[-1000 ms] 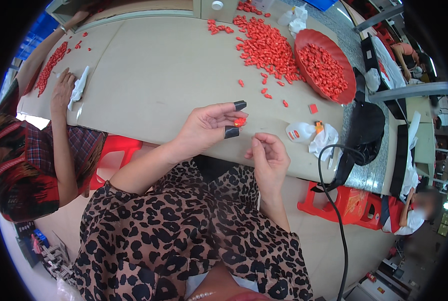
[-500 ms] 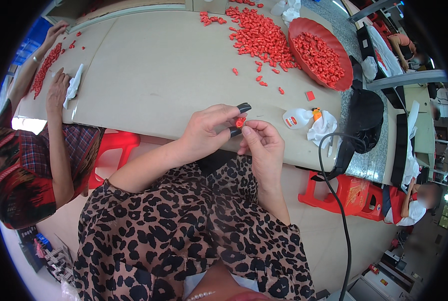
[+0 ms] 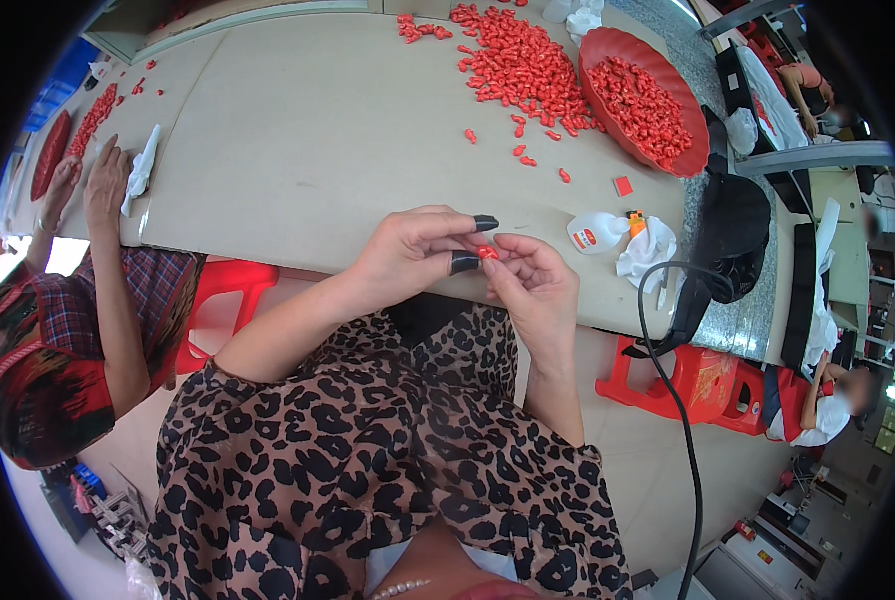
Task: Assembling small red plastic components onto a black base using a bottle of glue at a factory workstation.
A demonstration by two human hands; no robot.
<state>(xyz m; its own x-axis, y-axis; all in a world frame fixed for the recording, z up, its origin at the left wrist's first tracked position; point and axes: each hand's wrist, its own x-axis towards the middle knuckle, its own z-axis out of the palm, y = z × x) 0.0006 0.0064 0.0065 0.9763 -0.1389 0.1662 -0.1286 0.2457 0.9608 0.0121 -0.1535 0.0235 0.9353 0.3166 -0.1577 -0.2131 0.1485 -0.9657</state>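
Both hands share a grip on one small red piece (image 3: 487, 253), pinched between the fingertips of the left hand (image 3: 407, 255) and the right hand (image 3: 532, 285). The left thumb and forefinger wear black finger covers, and both close on the piece from the left; the right thumb and forefinger close on it from the right. The piece is held just above the near edge of the beige tabletop (image 3: 307, 130), in front of the person's leopard-print top.

Farther back on the tabletop, well apart from the hands, lies a loose heap of small red pieces (image 3: 517, 65), and just beside it to the right sits a red tray (image 3: 689, 160) filled with more of them. Near the right hand, a small white bottle (image 3: 594, 234) with an orange tip lies on its side, touching a crumpled white cloth (image 3: 647, 250). A black cable (image 3: 667, 380) hangs off the tabletop edge on the right.

At the left end, another person's hands (image 3: 102, 180) rest on the tabletop beside a white cloth strip (image 3: 142, 165).
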